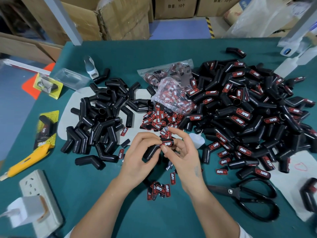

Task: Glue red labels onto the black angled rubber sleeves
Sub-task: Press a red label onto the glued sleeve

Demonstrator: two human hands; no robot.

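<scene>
Sleeve (154,149) held mid-table, piles close on both sides, bare mat nearer the body. Left hand (139,157) grips it; right hand (181,152) pinches the label (166,143) onto it.

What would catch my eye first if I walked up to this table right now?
Probably the big heap of labelled sleeves on the right of the green table, beside a smaller pile of bare sleeves on the left. In front, the left hand and right hand hold one black sleeve, pressing on a red label.
</scene>
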